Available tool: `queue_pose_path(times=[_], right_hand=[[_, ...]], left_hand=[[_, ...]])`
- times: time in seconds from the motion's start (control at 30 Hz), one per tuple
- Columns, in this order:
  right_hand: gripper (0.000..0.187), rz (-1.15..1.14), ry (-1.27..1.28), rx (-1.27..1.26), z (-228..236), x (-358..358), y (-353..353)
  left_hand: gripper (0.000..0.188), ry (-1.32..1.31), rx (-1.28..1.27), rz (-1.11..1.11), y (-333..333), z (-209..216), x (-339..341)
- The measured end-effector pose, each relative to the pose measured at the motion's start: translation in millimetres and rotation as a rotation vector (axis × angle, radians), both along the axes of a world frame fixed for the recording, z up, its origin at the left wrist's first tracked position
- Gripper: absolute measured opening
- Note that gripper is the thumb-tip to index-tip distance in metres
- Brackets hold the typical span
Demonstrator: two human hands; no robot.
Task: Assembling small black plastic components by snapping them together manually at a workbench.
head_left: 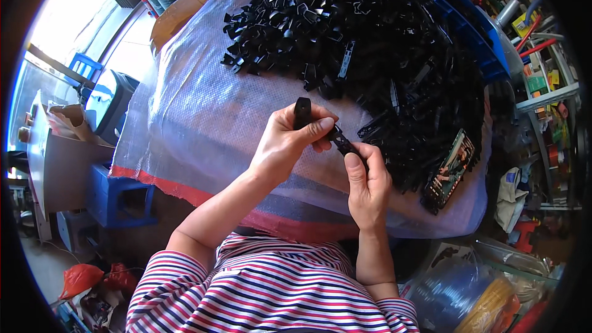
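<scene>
My left hand (282, 142) is closed around a small black plastic part (302, 110), whose rounded end sticks up past the fingers. Between my two hands runs a narrow black plastic strip (341, 140) with openings in it. My right hand (369, 186) pinches the strip's lower end between thumb and fingers. The left thumb and fingertips meet its upper end; whether the two pieces are joined there is hidden by the fingers. Just beyond my hands lies a big heap of small black plastic parts (308, 24), with longer black pieces (394, 95) toward the right.
A white woven sheet (191, 117) with a red edge lies under the heap. On its right rests a green-and-black packet or board (450, 169). A blue crate (487, 43) stands behind, a blue stool (117, 194) at left, crowded shelves (549, 95) at right.
</scene>
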State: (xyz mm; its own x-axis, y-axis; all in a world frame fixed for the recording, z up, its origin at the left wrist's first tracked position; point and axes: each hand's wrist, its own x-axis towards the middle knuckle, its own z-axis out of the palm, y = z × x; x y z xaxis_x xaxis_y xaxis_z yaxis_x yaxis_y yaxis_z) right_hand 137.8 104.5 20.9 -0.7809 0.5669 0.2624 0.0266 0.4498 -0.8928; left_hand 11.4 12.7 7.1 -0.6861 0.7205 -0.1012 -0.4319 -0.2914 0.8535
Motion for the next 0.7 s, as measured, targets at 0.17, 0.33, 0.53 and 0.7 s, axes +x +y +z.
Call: queue_pose_path(times=[0.17, 0.33, 0.53, 0.7], right_hand=[[0.02, 0.001, -0.021, -0.029, -3, -3, -1], [0.019, -0.032, -0.002, -0.113, -7, -14, -13], [0.015, 0.15, -0.127, 0.336, 18, -27, 0], [0.027, 0.109, -0.434, 1.066, 39, -22, 66]], left_hand=[[0.011, 0.275, -0.048, 0.118, -1, 2, 9], [0.008, 0.481, -0.131, 0.193, -7, 8, 18], [0.028, -0.058, 0.183, -0.104, -18, -1, 3], [0.022, -0.31, 0.421, -0.068, -31, -10, -49]])
